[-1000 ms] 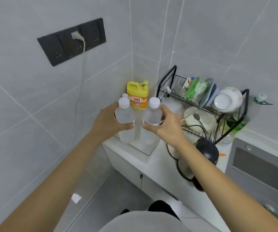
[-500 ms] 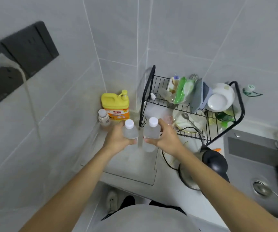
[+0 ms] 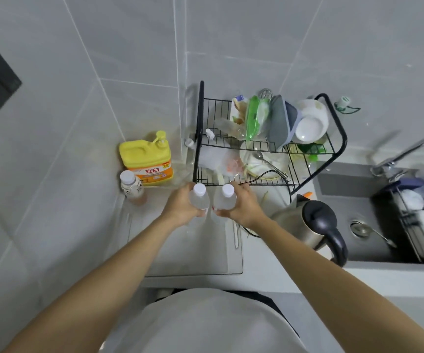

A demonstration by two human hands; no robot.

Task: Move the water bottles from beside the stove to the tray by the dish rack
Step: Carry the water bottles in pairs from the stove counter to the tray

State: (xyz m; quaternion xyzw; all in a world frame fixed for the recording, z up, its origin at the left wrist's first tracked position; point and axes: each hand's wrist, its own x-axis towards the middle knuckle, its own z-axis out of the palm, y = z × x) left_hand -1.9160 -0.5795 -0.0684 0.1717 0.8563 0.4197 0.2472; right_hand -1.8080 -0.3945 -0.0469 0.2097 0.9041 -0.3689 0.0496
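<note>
Head view: compared with half a second earlier, both bottles sit lower, over the far edge of the pale rectangular tray (image 3: 180,250). The left hand (image 3: 180,208) is wrapped around the left water bottle (image 3: 199,198); the right hand (image 3: 240,207) is wrapped around the right water bottle (image 3: 225,198). Both are clear plastic with white round caps, upright, nearly touching. The black wire dish rack (image 3: 269,146) stands just behind them.

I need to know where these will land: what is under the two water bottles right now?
Under the left bottle and right bottle lies a clear tray on the white counter. The left hand and right hand hide the bottle bases, so contact is unclear.
</note>
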